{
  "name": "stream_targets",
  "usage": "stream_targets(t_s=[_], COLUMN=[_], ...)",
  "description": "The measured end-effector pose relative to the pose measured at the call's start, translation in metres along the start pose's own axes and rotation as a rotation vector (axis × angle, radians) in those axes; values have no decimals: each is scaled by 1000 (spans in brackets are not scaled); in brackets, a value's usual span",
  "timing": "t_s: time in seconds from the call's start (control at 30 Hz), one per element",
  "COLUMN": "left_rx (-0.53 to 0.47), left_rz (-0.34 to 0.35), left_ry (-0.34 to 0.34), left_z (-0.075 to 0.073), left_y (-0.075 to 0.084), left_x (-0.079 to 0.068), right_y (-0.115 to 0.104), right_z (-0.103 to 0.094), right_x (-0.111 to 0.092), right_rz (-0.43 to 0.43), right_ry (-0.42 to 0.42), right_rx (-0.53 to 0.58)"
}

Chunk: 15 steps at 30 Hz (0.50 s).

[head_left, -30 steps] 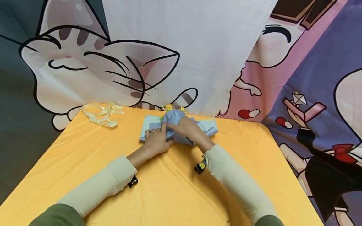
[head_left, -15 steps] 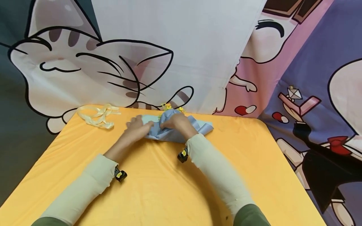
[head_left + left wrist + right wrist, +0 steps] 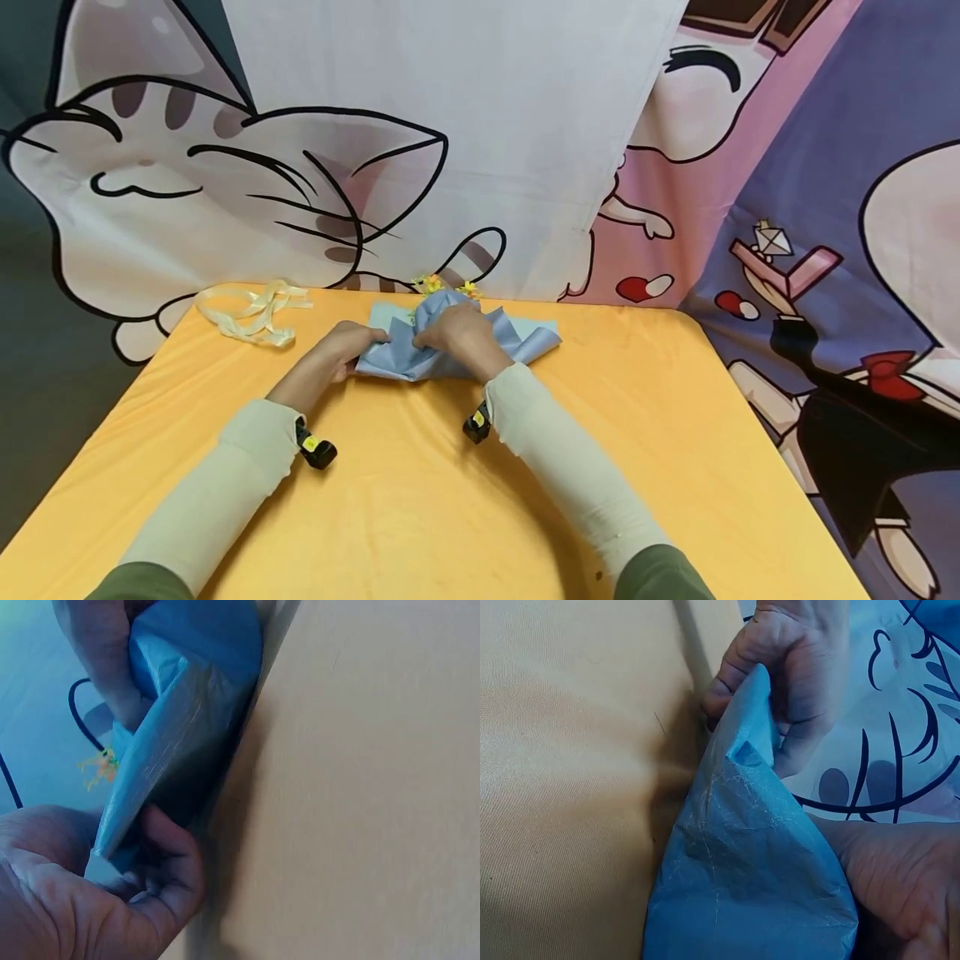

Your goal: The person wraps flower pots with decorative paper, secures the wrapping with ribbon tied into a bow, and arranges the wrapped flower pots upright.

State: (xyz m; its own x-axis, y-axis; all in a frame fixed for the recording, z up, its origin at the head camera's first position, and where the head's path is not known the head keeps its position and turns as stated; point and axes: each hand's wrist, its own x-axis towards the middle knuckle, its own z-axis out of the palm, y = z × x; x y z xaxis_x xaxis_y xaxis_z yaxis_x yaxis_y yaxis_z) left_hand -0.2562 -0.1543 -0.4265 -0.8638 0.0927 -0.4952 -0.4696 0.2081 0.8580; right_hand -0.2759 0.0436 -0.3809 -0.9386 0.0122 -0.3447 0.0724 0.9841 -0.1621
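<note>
A sheet of blue wrapping paper [image 3: 397, 350] lies folded near the far edge of the yellow table, gathered into a bunch in the middle. Small yellow flowers [image 3: 430, 284] peek out behind that bunch. Under the blue sheet shows a pale aqua sheet [image 3: 386, 313]. My left hand [image 3: 341, 346] pinches the paper's left end; in the left wrist view, the fingers curl around its edge and the thumb lies on the other side. My right hand [image 3: 467, 335] holds the gathered middle, its fingertips partly hidden by the paper. The flower stems are hidden.
A loose pale yellow ribbon [image 3: 258, 318] lies at the table's far left. The yellow tablecloth [image 3: 420, 500] reaches back to a cartoon cat curtain [image 3: 300, 183]. A patterned purple and pink cloth [image 3: 810, 208] hangs on the right.
My left hand let go of the middle of the bunch, moved left, and took hold of the paper's left end, lifting it slightly. The right hand stays at the gathered middle.
</note>
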Motion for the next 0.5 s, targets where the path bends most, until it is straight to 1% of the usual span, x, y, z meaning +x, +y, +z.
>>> stream_targets(t_s=[0.03, 0.17, 0.27, 0.33, 0.4, 0.43, 0.47, 0.5], left_rx=[-15, -41, -19, 0, 0, -24, -69, -137], left_rz=[24, 131, 205, 236, 255, 256, 253, 245], left_ry=[5, 22, 11, 0, -26, -49, -79, -120], left_z=[1, 6, 10, 13, 14, 14, 15, 15], left_y=[1, 8, 14, 18, 19, 18, 16, 14], left_x=[0, -2, -6, -7, -7, -6, -4, -1], right_y=[-1, 0, 3, 5, 7, 8, 10, 11], right_z=[-5, -11, -14, -14, -13, -13, -10, -9], right_x=[-7, -12, -12, -11, -10, -9, -4, -4], right_rz=[7, 21, 14, 1, -9, -11, -12, -13], right_ry=[-16, -58, -82, -91, -97, -97, -87, -85], right_rx=[15, 40, 59, 68, 77, 80, 71, 69])
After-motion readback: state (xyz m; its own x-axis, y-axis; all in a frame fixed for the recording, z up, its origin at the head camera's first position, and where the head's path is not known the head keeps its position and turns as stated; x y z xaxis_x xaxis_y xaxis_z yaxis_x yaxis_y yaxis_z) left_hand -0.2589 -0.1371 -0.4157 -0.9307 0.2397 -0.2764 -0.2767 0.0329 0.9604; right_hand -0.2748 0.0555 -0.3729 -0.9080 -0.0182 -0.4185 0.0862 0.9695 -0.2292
